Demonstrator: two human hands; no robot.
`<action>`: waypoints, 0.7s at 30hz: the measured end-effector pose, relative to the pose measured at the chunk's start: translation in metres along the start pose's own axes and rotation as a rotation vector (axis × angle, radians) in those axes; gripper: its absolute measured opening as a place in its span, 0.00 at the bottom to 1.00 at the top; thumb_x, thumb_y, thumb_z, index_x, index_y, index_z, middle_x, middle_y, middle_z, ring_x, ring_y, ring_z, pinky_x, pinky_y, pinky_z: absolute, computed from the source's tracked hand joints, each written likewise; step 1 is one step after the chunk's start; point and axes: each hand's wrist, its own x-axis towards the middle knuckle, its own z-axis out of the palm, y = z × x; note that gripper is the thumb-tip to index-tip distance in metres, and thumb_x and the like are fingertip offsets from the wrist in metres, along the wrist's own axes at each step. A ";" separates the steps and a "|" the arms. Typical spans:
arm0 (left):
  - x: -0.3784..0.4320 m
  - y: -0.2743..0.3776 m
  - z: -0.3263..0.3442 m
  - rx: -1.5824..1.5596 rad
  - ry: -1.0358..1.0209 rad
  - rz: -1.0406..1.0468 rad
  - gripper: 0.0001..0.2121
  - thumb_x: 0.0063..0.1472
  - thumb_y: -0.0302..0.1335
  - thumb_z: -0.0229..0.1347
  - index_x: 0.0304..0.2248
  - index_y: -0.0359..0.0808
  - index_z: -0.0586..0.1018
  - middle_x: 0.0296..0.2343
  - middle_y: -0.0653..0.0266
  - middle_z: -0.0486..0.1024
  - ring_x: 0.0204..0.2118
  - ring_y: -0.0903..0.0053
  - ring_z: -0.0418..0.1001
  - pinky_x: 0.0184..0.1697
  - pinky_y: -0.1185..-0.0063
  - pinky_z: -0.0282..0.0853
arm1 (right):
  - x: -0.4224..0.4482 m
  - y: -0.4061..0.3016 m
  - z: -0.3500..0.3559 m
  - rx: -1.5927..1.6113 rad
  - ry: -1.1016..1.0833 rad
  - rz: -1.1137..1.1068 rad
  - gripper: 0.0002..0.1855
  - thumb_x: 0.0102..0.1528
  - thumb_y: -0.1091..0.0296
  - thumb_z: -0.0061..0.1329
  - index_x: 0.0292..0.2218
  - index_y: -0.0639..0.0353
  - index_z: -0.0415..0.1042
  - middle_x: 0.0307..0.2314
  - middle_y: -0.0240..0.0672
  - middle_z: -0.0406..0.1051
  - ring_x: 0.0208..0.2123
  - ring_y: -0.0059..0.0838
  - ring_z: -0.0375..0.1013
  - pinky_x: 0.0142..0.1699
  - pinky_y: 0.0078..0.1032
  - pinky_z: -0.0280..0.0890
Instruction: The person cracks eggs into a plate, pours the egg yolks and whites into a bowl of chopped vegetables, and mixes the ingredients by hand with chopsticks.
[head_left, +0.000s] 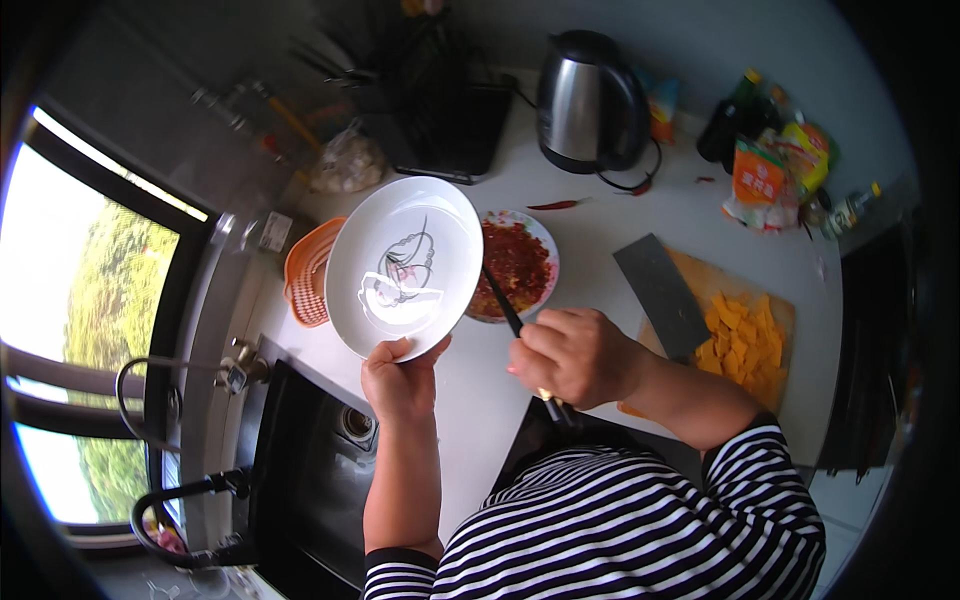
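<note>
My left hand (403, 381) grips the near rim of a white oval-looking plate (352, 262), thumb on top. The plate is tilted, and its inside bears a grey and pink line pattern with nothing lying on it. In my right hand (577, 358) is a pair of black chopsticks (504, 298) with metal-coloured upper ends. Their tips reach to the plate's right edge, and I cannot tell whether they touch it. Behind and to the right, a floral-rimmed dish (553, 247) holds chopped red chilli (517, 259). The white plate covers part of that dish's left side.
At right, a cleaver (660, 292) lies on a wooden cutting board (694, 266) beside orange pumpkin-like pieces (742, 337). An electric kettle (574, 112), dried red chillies (555, 205) and seasoning packets (757, 180) stand farther back. An orange basket (304, 300) and black sink (315, 465) lie left.
</note>
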 end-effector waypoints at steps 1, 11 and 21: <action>0.003 -0.003 0.004 0.022 -0.018 -0.014 0.23 0.42 0.16 0.38 0.43 0.22 0.59 0.39 0.48 0.63 0.38 0.56 0.68 0.33 0.61 0.71 | -0.002 0.000 0.002 -0.022 0.003 0.010 0.07 0.41 0.72 0.48 0.23 0.64 0.65 0.15 0.30 0.57 0.17 0.23 0.59 0.17 0.18 0.58; 0.018 -0.016 -0.018 0.221 -0.019 0.106 0.25 0.39 0.13 0.39 0.43 0.33 0.61 0.33 0.59 0.63 0.32 0.70 0.67 0.27 0.72 0.72 | -0.033 0.026 0.002 0.146 0.212 0.248 0.11 0.41 0.77 0.50 0.30 0.65 0.65 0.22 0.36 0.65 0.22 0.29 0.67 0.24 0.20 0.63; -0.062 -0.004 -0.116 -0.200 -0.071 0.074 0.25 0.44 0.17 0.46 0.46 0.26 0.60 0.43 0.54 0.64 0.45 0.65 0.64 0.48 0.71 0.61 | -0.019 0.058 0.033 0.639 0.175 0.987 0.07 0.53 0.70 0.42 0.27 0.64 0.67 0.17 0.30 0.67 0.18 0.14 0.65 0.21 0.14 0.60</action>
